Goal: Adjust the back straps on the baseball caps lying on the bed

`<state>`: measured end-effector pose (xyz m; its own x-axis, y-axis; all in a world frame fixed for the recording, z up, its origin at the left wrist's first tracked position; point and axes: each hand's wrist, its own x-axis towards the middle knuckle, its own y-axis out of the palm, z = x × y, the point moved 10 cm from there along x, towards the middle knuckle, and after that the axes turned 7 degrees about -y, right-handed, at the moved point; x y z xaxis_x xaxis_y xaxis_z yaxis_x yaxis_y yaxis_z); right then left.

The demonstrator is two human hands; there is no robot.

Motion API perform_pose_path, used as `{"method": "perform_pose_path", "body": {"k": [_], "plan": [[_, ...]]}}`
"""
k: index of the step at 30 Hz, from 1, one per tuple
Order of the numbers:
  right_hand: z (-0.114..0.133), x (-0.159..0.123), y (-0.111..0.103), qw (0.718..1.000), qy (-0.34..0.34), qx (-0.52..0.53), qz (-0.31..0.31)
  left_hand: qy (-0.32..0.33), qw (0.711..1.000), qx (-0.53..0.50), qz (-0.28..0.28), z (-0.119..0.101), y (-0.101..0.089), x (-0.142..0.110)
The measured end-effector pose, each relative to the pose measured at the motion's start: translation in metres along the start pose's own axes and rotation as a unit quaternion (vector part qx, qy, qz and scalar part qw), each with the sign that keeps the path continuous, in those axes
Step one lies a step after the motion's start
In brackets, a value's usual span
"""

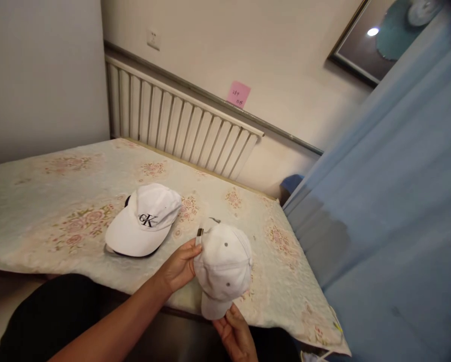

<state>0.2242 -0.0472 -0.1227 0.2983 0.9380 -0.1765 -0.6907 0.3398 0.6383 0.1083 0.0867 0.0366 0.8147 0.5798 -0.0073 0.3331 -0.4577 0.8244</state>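
Note:
A white baseball cap (225, 256) is held up over the near edge of the bed, its brim toward me and its back strap with a dark metal buckle at the upper left. My left hand (181, 265) grips the cap's left rear edge by the strap. Fingers and thumb of my right hand (236, 332) pinch the brim from below. Left of it, a second white cap (150, 221) with black "CK" lettering rests on the floral bedspread, brim pointing to the lower left; neither hand touches it.
The floral bedspread (127, 281) covers the surface before me. Behind it runs a white radiator (180, 120) along the wall, with a pink note (238, 94) above. A blue curtain (391, 211) hangs at the right, beneath a framed picture (355, 48).

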Motion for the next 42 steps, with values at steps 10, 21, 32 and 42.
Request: {"method": "perform_pose_path", "body": {"k": [10,21,32,42], "plan": [[0.131,0.018,-0.027,0.918,-0.140,-0.295,-0.223,0.023,0.997,0.078,-0.007,-0.016,0.048,-0.025],[0.208,-0.058,0.261,0.573,-0.461,-0.653,0.183,0.025,0.981,0.190,0.035,-0.002,0.088,-0.024],[0.171,-0.046,0.249,0.411,-0.409,-0.784,0.219,0.014,0.965,0.260,0.041,0.003,0.088,-0.024],[0.179,-0.040,0.248,0.473,-0.461,-0.719,0.216,-0.054,0.976,0.205,0.045,0.016,0.080,-0.026]]}}
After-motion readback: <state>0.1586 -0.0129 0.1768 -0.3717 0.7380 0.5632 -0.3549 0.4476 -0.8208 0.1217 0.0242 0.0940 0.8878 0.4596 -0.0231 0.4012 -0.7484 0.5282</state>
